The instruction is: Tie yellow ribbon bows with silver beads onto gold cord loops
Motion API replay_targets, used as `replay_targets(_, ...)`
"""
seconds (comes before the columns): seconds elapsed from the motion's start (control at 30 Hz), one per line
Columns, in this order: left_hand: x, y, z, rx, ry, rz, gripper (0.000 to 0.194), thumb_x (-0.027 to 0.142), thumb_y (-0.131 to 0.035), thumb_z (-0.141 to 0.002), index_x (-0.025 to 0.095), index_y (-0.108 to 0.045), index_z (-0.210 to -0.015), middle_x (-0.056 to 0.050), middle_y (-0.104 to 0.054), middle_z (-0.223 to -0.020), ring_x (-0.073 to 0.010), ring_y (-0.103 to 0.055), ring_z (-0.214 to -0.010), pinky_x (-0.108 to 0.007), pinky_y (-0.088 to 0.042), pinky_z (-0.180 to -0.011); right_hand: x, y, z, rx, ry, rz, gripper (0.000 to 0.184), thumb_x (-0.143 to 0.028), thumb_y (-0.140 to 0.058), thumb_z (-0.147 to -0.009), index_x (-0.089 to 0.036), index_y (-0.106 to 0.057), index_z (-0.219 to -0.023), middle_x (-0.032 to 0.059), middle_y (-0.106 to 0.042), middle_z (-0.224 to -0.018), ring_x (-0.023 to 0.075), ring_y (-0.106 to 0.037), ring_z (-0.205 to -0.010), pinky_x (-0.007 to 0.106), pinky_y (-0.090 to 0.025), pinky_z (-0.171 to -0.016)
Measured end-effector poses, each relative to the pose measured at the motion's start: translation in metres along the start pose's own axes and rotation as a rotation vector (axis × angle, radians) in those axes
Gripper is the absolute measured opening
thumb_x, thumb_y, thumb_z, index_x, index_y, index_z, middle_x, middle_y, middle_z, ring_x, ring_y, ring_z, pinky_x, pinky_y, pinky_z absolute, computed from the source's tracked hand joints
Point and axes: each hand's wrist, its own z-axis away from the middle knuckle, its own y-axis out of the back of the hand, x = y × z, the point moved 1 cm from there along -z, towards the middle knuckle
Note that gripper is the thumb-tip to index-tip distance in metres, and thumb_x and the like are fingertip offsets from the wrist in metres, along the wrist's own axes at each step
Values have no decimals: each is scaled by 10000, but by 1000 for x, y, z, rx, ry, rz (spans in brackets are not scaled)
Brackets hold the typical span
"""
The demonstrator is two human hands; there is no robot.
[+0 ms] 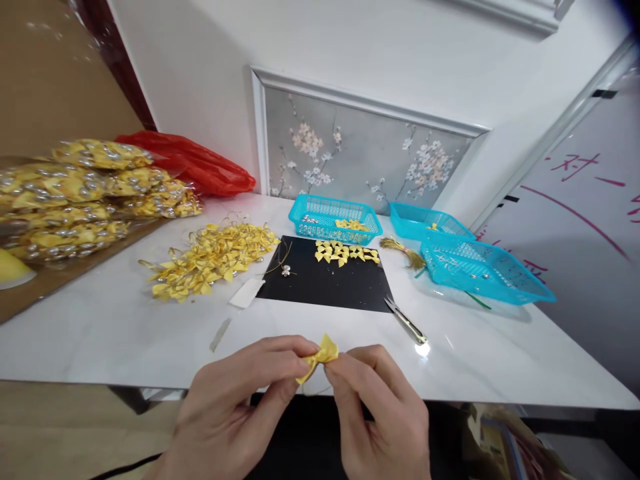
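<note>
Between the fingertips of both hands is a yellow ribbon bow [325, 351], held just over the table's front edge. My left hand [245, 393] pinches its left side. My right hand [375, 400] grips its right side with thumb and forefinger closed. A thin cord loops below the bow. Beyond the hands lies a black mat [320, 283] with rows of small yellow bows [343, 253] at its back. Silvery beads [285, 271] on a gold cord rest at the mat's left. Thread snips [407, 321] lie at its right corner.
Left of the mat is a heap of finished yellow bows [210, 257]. Bagged bows [85, 193] are stacked at far left beside a red plastic bag [195, 163]. Blue baskets [335, 208] stand at the back and right. A bundle of gold cords [404, 252] lies among them.
</note>
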Motion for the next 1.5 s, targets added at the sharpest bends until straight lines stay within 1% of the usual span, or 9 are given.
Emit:
replay_targets(0.43,-2,-3,-1,6,62,43,401,-24,-623,-754,335,-724,-900,94,-797,-913,-124,-758,-768,-171,-603,-774,-2,-3,-1,23,-11,4,203,-62,-503,-910,-191,-658,-887,33,-591,-724,125,-587,-613,220,-489,-542)
replay_targets(0.67,0,-3,-3,-6,331,169,267,89,-681,-772,324,-775,-857,56,-805,-831,-149,-758,-711,-146,-603,-630,-4,-2,-3,29,-89,-13,118,-112,-615,-859,-226,-632,-881,-21,-654,-702,117,-628,-606,199,-519,-582)
replay_targets(0.8,-2,-3,-5,19,499,289,139,169,-730,-764,286,-788,-812,29,-794,-746,-149,-740,-656,-145,-588,-595,1,8,-6,-100,-110,-117,299,-94,-595,-855,-281,-605,-1089,-48,-727,-813,123,-700,-745,194,-555,-715)
replay_targets(0.9,-3,-3,-7,-24,570,373,73,224,-754,-761,265,-791,-808,13,-786,-722,-150,-726,-657,-150,-579,-593,9,14,-9,-250,-128,-205,437,-79,-611,-850,-312,-536,-1212,-76,-734,-811,105,-700,-732,192,-546,-750)
replay_targets(1.0,-3,-4,-9,-65,624,419,51,267,-742,-783,266,-790,-800,11,-785,-742,-143,-718,-681,-148,-567,-610,14,15,-14,-267,-228,-214,482,-113,-716,-772,-291,-563,-1192,-84,-689,-728,106,-657,-667,206,-527,-727)
replay_targets(1.1,-2,-5,-10,-123,661,448,59,282,-736,-792,263,-792,-788,14,-781,-738,-136,-700,-676,-152,-549,-619,12,11,-18,-211,-303,-206,265,-153,-743,-727,-240,-662,-964,-58,-608,-707,109,-579,-670,204,-479,-659)
replay_targets(1.2,-1,-6,-8,-174,695,471,63,282,-741,-787,250,-796,-787,9,-779,-741,-139,-686,-677,-170,-540,-643,8,7,-21,-243,-415,-264,93,-172,-717,-732,-202,-631,-748,-43,-553,-693,111,-515,-673,211,-430,-630)
replay_targets(1.37,-4,-5,-6,-252,761,589,104,292,-713,-823,225,-788,-793,-6,-769,-738,-132,-673,-697,-171,-521,-664,17,9,-20,-429,-697,-666,177,-253,-740,-734,-189,-617,-845,-30,-569,-741,102,-498,-666,209,-421,-618)
replay_targets(1.5,-6,-9,-7,-308,791,706,121,304,-733,-807,197,-788,-804,-32,-767,-734,-141,-673,-685,-191,-521,-655,30,4,-15,-407,-890,-965,303,-464,-672,-835,-164,-651,-876,-15,-535,-704,86,-479,-583,216,-423,-572)
